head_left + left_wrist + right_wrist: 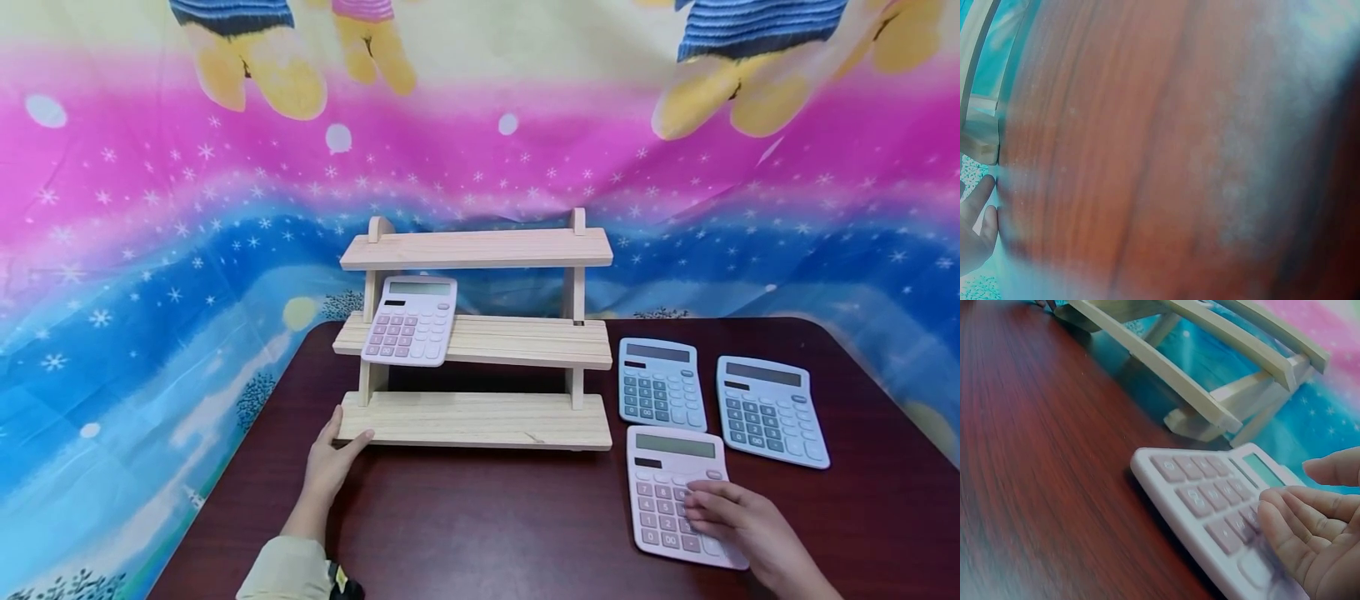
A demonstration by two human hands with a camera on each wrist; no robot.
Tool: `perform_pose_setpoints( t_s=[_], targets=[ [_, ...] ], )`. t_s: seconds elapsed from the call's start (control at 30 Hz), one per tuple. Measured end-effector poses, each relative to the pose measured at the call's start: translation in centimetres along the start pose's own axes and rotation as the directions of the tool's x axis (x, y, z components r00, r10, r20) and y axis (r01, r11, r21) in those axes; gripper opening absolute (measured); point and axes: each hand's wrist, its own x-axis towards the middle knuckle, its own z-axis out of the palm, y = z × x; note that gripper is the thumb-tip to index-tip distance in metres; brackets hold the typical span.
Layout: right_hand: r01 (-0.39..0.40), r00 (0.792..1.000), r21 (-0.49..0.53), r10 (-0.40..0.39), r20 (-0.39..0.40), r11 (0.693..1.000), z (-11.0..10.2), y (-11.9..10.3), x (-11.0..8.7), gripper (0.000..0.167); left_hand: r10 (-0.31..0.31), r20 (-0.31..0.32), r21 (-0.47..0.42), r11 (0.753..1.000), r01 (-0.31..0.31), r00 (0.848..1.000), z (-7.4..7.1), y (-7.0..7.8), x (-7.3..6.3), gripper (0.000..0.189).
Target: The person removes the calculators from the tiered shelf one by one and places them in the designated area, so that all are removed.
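My left hand point(330, 461) is at the left end of a three-tier wooden shelf rack point(480, 419), its thumb extended along the bottom board's front corner. Over the right side of a pink calculator point(678, 448) on the table is my right hand point(746, 527). In the right wrist view its fingers point(1300, 528) are loosely bent above the keys, and the thumb is apart from them. Whether the fingertips touch the calculator I cannot tell. Another pink calculator point(411, 321) leans, tilted back, at the left of the rack's middle board.
Two blue calculators, one nearer the rack point(660, 382) and one farther right point(772, 410), lie behind the pink one on the dark reddish table point(480, 517). A colourful patterned cloth point(465, 125) hangs behind and left of the table.
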Motion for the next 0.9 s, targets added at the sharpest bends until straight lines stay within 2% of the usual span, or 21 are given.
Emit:
perform_pose_setpoints(
  t_s=[0.1,0.23,0.57,0.9],
  targets=[
    [0.076,0.993,0.044,-0.079,0.09,0.996,0.4,0.1,0.4,0.016,0.001,-0.001,-0.003,1.0,-0.001,1.0,0.0,0.0,0.0,0.086],
    [0.118,0.985,0.058,-0.124,0.12,0.991,1.3,-0.1,0.8,0.016,-0.002,0.001,-0.005,1.0,0.002,1.0,0.0,0.0,0.0,0.086],
    [0.137,0.979,0.047,-0.143,0.146,0.989,4.0,-1.4,1.5,0.014,-0.004,0.0,-0.008,1.0,0.004,1.0,0.0,0.0,0.0,0.086],
    [0.171,0.971,-0.031,-0.164,0.175,0.985,6.2,-1.7,3.2,0.017,-0.003,0.002,-0.025,1.0,0.003,1.0,-0.1,0.0,0.0,0.086]
  ],
)
